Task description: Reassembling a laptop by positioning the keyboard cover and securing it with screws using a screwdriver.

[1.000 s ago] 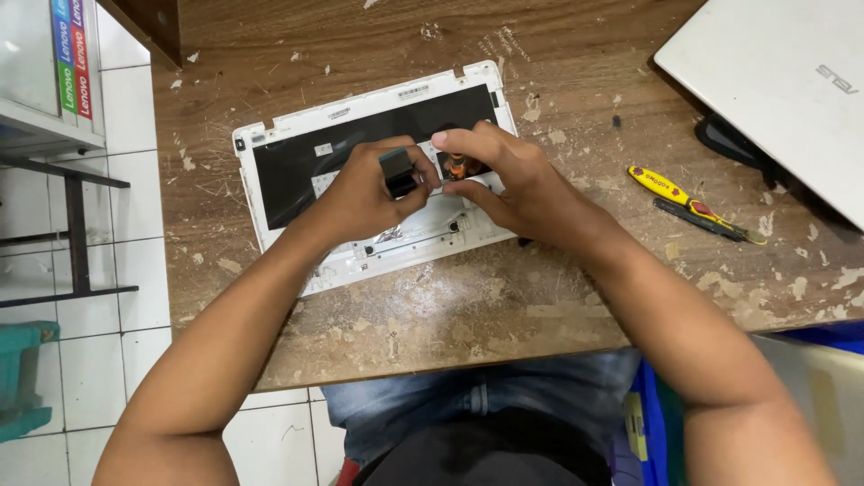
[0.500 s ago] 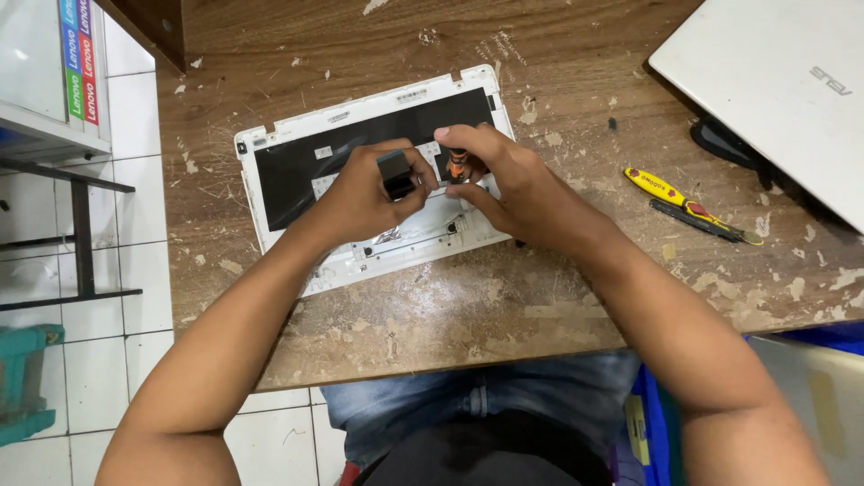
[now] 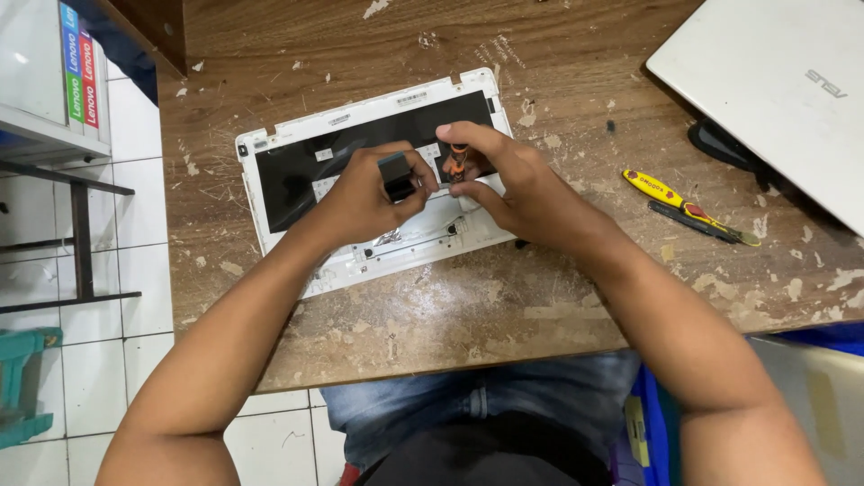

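At table centre, a small black part (image 3: 397, 175) is being gripped in the left hand (image 3: 364, 198) over the white laptop shell (image 3: 297, 171), while an orange-handled screwdriver (image 3: 457, 162), at three o'clock of it, is being pinched upright by the right hand (image 3: 517, 180); best kept vertical, pressed lightly.

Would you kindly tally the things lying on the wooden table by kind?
White laptop shells: 2, the opened case under the hands and the closed laptop at the top right
Hand tools: 2, the yellow-handled tool and the dark tool beside it
Total: 4
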